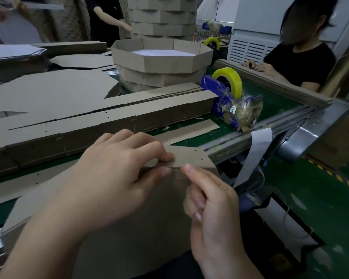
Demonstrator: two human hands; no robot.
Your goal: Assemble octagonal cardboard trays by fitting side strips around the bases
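Closest in, the left hand [117,174] pinches the end of a side strip [189,158] against a corner of the flat octagonal base [129,238] at the work table's [270,105] near edge. The right hand [214,208] has curled fingers, its index tip touching that seam (whether it holds anything I cannot tell). This tray looks barely begun. Finished trays [161,57] stand stacked toward the far edge, and many loose strips [109,119] and flat bases [48,91] remain.

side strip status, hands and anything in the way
Left hand pinches side strip end at base edge. Right hand fingertip at the strip, grip unclear. Strip stack and tape dispenser sit apart, behind.
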